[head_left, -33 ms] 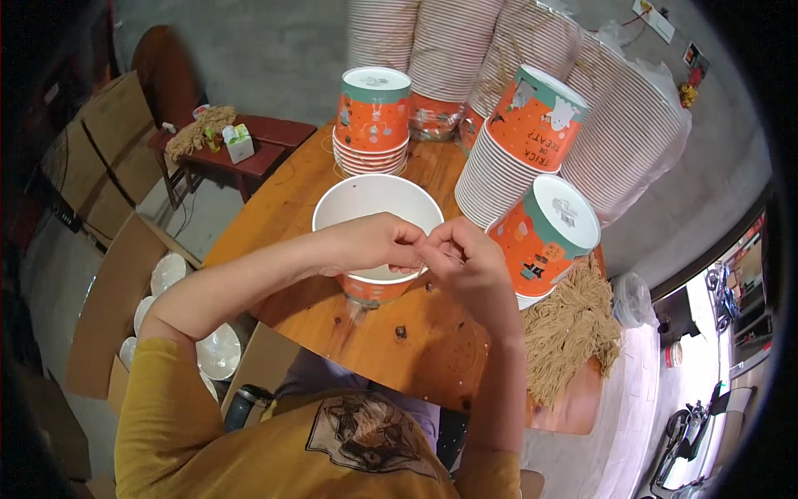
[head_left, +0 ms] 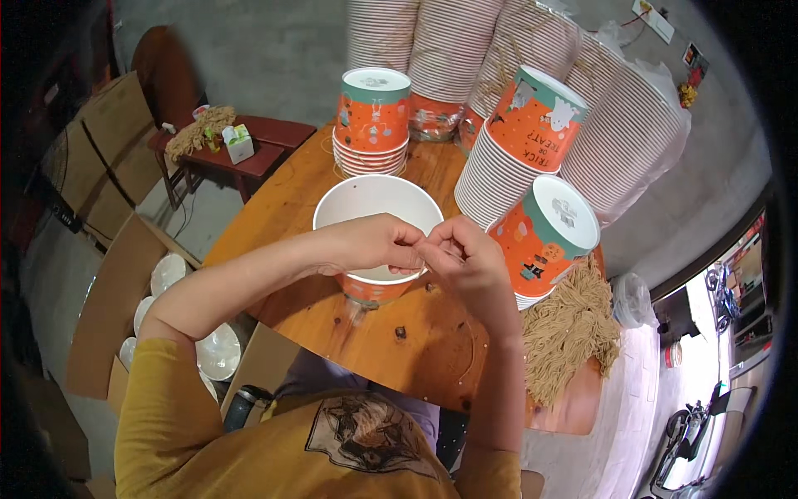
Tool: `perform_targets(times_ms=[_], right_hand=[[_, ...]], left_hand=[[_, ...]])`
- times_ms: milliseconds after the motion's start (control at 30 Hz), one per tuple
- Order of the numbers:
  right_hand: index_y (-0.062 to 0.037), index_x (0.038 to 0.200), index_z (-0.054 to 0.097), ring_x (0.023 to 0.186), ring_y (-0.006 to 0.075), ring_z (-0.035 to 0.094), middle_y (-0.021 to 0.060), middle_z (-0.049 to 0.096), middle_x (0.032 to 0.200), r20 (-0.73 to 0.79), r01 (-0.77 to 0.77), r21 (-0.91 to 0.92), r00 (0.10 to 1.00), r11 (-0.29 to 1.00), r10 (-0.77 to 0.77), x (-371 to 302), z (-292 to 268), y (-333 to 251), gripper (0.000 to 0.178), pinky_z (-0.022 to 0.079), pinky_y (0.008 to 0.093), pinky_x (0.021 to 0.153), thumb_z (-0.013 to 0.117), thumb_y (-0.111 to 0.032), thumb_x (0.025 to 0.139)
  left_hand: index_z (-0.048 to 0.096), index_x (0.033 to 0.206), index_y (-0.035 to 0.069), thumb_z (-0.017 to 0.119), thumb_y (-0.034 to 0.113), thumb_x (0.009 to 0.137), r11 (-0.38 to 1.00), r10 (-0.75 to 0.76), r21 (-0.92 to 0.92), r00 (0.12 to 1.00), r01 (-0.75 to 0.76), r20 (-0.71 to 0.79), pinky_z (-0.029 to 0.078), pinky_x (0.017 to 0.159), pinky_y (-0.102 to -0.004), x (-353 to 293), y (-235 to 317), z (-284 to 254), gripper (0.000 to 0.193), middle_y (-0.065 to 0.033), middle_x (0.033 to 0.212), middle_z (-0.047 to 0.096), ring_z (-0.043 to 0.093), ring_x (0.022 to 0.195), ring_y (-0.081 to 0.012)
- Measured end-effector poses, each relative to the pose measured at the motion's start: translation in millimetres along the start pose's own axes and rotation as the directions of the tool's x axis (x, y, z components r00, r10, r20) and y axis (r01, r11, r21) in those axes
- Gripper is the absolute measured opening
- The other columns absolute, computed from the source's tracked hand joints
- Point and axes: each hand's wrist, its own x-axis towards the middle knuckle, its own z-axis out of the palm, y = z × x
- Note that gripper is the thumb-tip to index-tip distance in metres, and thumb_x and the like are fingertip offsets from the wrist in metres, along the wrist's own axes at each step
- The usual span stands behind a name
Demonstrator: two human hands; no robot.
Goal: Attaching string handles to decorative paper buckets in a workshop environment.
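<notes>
An open paper bucket (head_left: 378, 291), white inside and orange outside, stands upright on the wooden table (head_left: 366, 333) in front of me. Over its near right rim my left hand (head_left: 374, 241) and my right hand (head_left: 464, 254) meet, fingertips pinched together. What they pinch is too small and too hidden by the fingers to make out. Close by on the right lies a thick bundle of tan cord (head_left: 573, 328). Beside it, upside-down orange buckets with green bands form one stack (head_left: 536, 241), with another stack (head_left: 532, 125) behind.
A further upturned bucket stack (head_left: 374, 112) is just beyond the open bucket. Tall nested white bucket stacks (head_left: 453, 50) line the back. On the left, a cardboard box (head_left: 112, 308) holds several white-looking buckets; a red bench (head_left: 258, 133) carries more cord and a tissue box (head_left: 238, 145).
</notes>
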Motion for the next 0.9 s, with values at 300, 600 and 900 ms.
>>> perform_targets(times_ms=[300,600,900], right_hand=[[-0.0017,0.091,0.057,0.063,0.0014,0.047,-0.0041,0.053,0.069,-0.102,-0.172,0.251,0.974,0.953,0.203,-12.0,6.5,23.7,0.011,0.039,0.0177,0.054,0.065,-0.008,0.088],[-0.0055,0.094,0.058,0.068,0.0064,0.051,-0.0018,0.052,0.079,-0.011,0.024,0.175,1.000,0.984,-0.022,-36.6,-14.9,22.7,0.007,0.041,0.0209,0.056,0.059,-0.001,0.089],[-0.0093,0.094,0.062,0.072,0.0245,0.061,0.0065,0.056,0.083,-0.142,0.202,-0.475,0.943,0.857,-0.301,-27.2,-6.2,-1.5,0.015,0.051,0.0346,0.061,0.066,-0.004,0.081]], left_hand=[[0.067,0.104,0.001,0.057,0.020,0.096,0.984,-0.061,-0.155,0.988,0.083,0.139,0.042,0.067,-0.0165,3.2,-4.3,-8.5,0.023,0.0046,0.082,0.060,0.050,0.073,-0.0015],[0.071,0.093,0.002,0.060,0.014,0.088,0.983,-0.075,-0.166,0.997,0.077,0.023,0.038,0.060,-0.0172,2.3,2.0,-1.0,0.016,0.0046,0.074,0.059,0.047,0.065,-0.0027],[0.069,0.095,0.001,0.057,0.017,0.092,1.000,-0.005,0.030,1.000,0.005,0.014,0.042,0.070,-0.0222,-5.9,9.6,3.4,0.020,0.0016,0.086,0.066,0.052,0.075,-0.0056]])
